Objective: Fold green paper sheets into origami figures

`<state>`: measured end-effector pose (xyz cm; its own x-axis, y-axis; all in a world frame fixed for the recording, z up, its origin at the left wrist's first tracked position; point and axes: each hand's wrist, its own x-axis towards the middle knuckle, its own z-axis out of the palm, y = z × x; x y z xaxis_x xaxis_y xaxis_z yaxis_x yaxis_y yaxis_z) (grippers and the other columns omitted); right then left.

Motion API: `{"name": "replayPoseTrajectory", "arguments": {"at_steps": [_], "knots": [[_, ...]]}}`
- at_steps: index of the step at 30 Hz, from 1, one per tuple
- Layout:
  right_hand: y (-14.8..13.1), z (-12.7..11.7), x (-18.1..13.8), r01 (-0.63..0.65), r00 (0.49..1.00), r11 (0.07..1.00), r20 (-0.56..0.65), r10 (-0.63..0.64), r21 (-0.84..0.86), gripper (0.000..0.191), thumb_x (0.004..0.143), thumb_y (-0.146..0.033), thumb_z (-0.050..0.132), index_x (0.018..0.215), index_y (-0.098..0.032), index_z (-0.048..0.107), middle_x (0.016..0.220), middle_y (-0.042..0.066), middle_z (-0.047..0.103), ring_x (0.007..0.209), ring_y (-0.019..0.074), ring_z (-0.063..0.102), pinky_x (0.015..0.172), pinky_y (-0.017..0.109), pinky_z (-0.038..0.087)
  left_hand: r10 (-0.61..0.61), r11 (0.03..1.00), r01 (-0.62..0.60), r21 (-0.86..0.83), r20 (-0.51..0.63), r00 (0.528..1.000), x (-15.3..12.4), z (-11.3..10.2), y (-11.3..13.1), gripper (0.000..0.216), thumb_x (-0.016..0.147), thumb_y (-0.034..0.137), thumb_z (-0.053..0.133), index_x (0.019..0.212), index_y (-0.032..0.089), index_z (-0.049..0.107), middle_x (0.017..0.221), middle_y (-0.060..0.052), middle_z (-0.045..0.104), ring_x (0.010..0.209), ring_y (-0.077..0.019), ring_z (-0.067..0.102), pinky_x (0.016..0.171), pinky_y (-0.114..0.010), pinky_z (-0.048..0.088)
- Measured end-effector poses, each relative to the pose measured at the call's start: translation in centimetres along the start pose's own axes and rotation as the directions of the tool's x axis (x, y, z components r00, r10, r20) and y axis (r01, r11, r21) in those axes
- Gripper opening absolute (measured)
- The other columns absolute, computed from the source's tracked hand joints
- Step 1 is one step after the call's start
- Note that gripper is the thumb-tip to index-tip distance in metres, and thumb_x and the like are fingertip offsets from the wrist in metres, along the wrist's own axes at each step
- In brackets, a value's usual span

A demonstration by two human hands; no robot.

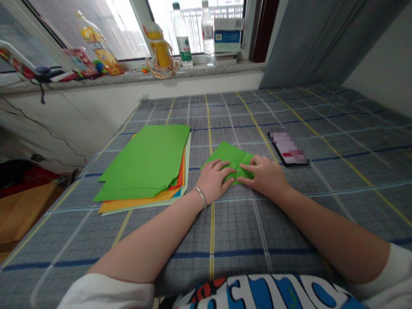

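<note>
A small piece of green paper (pixel 227 151) with crease lines lies on the checked cloth in front of me. My left hand (pixel 215 177) rests on its left part, fingers spread and flat, and a silver bracelet circles that wrist. On the right part of the same paper lies my right hand (pixel 265 174). Its thumb and forefinger are stretched out and apart, pointing toward the left fingertips, while the other fingers are bent near the paper's edge. Both hands cover some of the paper, so its lower folds are partly hidden.
Left of my hands lies a stack of coloured paper (pixel 148 159), green on top. A phone (pixel 288 148) lies to the right on the checked cloth (pixel 231 227). Bottles (pixel 183 38), a yellow cup (pixel 160 49) and boxes (pixel 227 38) stand on the windowsill.
</note>
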<state>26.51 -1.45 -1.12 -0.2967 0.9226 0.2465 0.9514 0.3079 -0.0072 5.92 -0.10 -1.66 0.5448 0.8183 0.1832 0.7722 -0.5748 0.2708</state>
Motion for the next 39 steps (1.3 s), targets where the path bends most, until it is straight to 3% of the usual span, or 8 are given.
{"name": "replayPoseTrajectory", "arguments": {"at_steps": [5,13,20,26,30,34,39], "knots": [[0.3,0.0,0.1,0.016,1.000,1.000,-0.001,-0.016,0.012,0.049,0.080,-0.067,0.059,0.114,-0.034,0.071,0.101,0.006,0.061,0.093,0.0237,0.055,0.070,0.034,0.037,0.044,0.996,-0.045,0.081,0.022,0.999,0.3,0.2,0.4,0.041,0.090,0.044,0.058,0.129,0.033,0.060,0.134,-0.008,0.053,0.129,-0.0306,0.042,0.110,-0.052,0.032],[2.1,-0.3,0.8,0.067,0.994,0.996,0.082,-0.071,0.055,0.047,0.078,-0.062,0.065,0.116,-0.036,0.070,0.105,0.007,0.062,0.093,0.0238,0.056,0.077,0.036,0.037,0.052,0.992,-0.064,0.104,0.118,0.992,0.6,-0.3,0.2,0.044,0.091,0.044,0.056,0.135,0.039,0.053,0.147,-0.006,0.043,0.136,-0.0324,0.035,0.112,-0.055,0.026],[3.4,-0.5,0.4,0.019,0.994,0.997,0.104,-0.026,0.069,0.045,0.076,-0.060,0.068,0.115,-0.037,0.071,0.105,0.007,0.062,0.094,0.0246,0.058,0.077,0.036,0.040,0.046,0.990,-0.064,0.123,0.146,0.988,0.7,-0.4,0.3,0.046,0.093,0.046,0.053,0.139,0.041,0.048,0.149,-0.004,0.041,0.138,-0.0319,0.033,0.113,-0.055,0.026],[4.5,-0.2,0.2,-0.056,0.993,0.978,0.114,0.033,0.203,0.047,0.074,-0.055,0.071,0.115,-0.031,0.072,0.103,0.006,0.062,0.091,0.0216,0.060,0.077,0.034,0.045,0.048,0.991,-0.063,0.115,0.133,0.990,0.8,-0.3,0.2,0.045,0.091,0.045,0.054,0.136,0.041,0.051,0.146,-0.004,0.043,0.136,-0.0326,0.035,0.111,-0.055,0.028],[3.9,0.2,0.3,-0.026,0.997,0.982,0.081,0.011,0.187,0.051,0.075,-0.057,0.069,0.116,-0.028,0.070,0.105,0.009,0.062,0.100,0.0264,0.057,0.086,0.040,0.045,0.038,0.995,-0.042,0.093,0.049,0.998,0.9,-0.1,0.9,0.041,0.090,0.047,0.055,0.129,0.036,0.059,0.138,-0.007,0.049,0.130,-0.0316,0.040,0.110,-0.053,0.031],[2.6,0.6,0.3,0.005,0.999,0.983,0.035,-0.012,0.186,0.053,0.078,-0.053,0.065,0.123,-0.025,0.064,0.120,0.012,0.059,0.114,0.0293,0.051,0.096,0.045,0.042,0.003,0.996,-0.002,0.090,-0.009,1.000,1.3,0.5,2.1,0.039,0.089,0.052,0.055,0.118,0.027,0.065,0.129,-0.010,0.054,0.124,-0.0300,0.045,0.109,-0.052,0.032],[2.3,1.4,-0.1,0.047,0.997,0.997,0.056,-0.050,0.058,0.067,0.087,-0.047,0.054,0.148,-0.022,0.038,0.150,0.015,0.039,0.142,0.0364,0.025,0.113,0.057,0.021,0.002,0.997,-0.002,0.074,-0.007,1.000,1.7,0.9,2.1,0.040,0.086,0.051,0.060,0.116,0.024,0.064,0.130,-0.011,0.053,0.124,-0.0295,0.045,0.110,-0.051,0.032]]}}
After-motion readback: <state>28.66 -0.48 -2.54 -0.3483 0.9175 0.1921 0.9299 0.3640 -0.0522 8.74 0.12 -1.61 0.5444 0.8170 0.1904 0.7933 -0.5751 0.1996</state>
